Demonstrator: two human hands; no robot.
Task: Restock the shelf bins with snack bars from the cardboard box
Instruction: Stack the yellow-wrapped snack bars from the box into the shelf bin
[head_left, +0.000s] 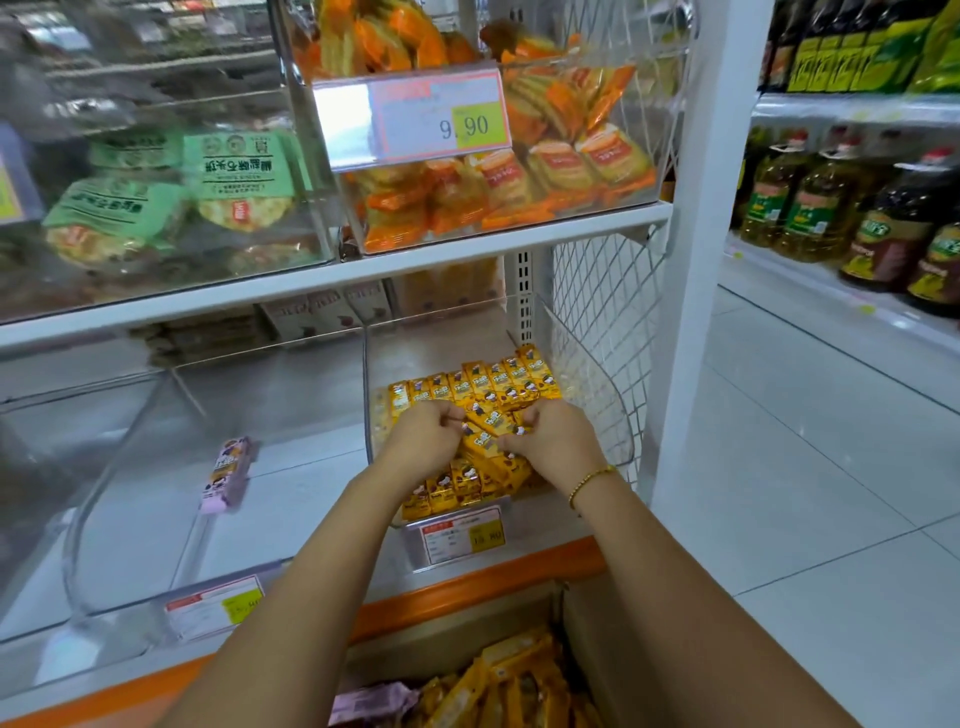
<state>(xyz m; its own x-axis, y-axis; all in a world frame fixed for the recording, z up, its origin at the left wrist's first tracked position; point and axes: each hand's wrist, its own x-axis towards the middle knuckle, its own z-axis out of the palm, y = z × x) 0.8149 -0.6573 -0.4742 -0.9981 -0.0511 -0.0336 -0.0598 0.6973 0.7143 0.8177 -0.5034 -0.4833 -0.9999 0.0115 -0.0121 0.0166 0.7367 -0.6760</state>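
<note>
Inside right clear bin (370, 374), both hands (423, 436) (553, 441) curled round yellow snack bars (483, 387), lone pink bar (227, 475) leftward, cardboard box (441, 647) below

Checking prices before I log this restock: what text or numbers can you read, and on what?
"9.90": upper price tag.
Blurred: lower right price tag, lower left price tag.
Unreadable print: green packets, yellow snack bars.
</note>
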